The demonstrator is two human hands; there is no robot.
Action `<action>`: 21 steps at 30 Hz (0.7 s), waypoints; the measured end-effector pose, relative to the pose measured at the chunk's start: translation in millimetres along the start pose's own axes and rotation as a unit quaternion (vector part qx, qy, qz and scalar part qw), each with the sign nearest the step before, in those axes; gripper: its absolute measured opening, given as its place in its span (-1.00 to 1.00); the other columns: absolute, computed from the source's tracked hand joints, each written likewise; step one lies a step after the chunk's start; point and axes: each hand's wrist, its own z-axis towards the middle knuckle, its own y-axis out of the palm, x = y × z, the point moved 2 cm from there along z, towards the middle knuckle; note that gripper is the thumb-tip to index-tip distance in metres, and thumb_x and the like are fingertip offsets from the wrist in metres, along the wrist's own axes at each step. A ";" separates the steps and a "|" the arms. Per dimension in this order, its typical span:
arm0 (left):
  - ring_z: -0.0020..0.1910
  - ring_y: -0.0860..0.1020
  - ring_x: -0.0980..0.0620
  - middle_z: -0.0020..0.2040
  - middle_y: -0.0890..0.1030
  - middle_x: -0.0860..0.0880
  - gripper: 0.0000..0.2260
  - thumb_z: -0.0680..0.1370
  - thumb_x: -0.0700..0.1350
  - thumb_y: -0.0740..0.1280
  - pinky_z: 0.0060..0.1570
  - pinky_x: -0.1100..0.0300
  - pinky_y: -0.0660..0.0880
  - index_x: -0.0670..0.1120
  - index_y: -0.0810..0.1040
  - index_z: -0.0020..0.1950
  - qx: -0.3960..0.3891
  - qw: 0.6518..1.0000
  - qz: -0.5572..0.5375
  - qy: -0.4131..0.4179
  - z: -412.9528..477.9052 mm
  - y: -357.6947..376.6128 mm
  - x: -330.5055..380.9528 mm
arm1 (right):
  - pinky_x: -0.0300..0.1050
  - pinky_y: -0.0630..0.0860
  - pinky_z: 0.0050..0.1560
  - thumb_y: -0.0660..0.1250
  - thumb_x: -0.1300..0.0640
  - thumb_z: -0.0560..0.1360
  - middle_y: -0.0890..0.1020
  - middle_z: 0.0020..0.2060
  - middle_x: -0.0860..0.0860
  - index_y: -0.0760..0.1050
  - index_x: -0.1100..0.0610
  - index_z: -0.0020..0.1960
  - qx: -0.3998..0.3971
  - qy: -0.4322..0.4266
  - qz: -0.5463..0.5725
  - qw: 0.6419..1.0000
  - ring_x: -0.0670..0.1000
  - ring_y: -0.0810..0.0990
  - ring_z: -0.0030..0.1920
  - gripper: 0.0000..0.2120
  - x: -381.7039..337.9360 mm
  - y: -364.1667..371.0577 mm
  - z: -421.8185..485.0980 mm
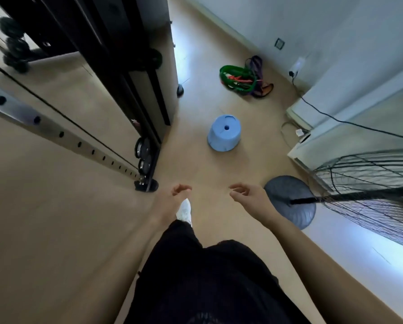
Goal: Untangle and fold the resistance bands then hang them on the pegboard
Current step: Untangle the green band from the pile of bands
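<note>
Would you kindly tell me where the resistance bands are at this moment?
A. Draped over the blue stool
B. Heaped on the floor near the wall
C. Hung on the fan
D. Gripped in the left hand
B: the resistance bands lie in a tangled heap on the floor beyond the blue stool, and the left hand and right hand hold nothing.

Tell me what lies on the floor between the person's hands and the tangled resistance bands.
In the head view, a light blue plastic stool stands between the left hand, the right hand and the resistance bands; otherwise the floor is bare.
</note>
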 end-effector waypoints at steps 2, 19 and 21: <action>0.01 0.62 0.14 0.03 0.68 0.07 -0.85 0.60 -0.15 0.37 -0.08 0.43 0.45 -0.07 0.67 0.13 -0.032 0.997 0.060 0.042 33.7 -19.3 24.5 | -0.16 0.56 0.04 0.39 0.06 0.55 0.68 -0.04 -0.05 0.65 0.00 0.14 0.009 0.008 0.014 1.000 -0.03 0.65 0.01 -0.82 -24.5 -4.6 23.9; -0.03 0.62 0.27 -0.04 0.67 0.19 -0.85 0.58 -0.02 0.41 -0.02 0.40 0.52 0.01 0.68 0.12 -0.146 0.936 0.293 0.133 306.1 -16.7 231.1 | -0.25 0.50 -0.02 0.39 0.10 0.54 0.65 -0.06 -0.11 0.61 -0.01 0.13 0.093 0.049 0.072 0.992 -0.12 0.60 -0.05 -0.83 -100.7 -123.5 256.9; 0.00 0.62 0.23 -0.02 0.67 0.19 -0.83 0.58 0.01 0.40 0.06 0.25 0.56 0.04 0.67 0.14 -0.155 0.933 0.297 0.133 331.6 -10.6 257.7 | -0.15 0.55 0.07 0.39 0.05 0.54 0.64 -0.05 -0.16 0.60 -0.03 0.13 0.101 0.051 0.074 0.991 -0.14 0.60 -0.03 -0.82 -104.0 -144.9 283.9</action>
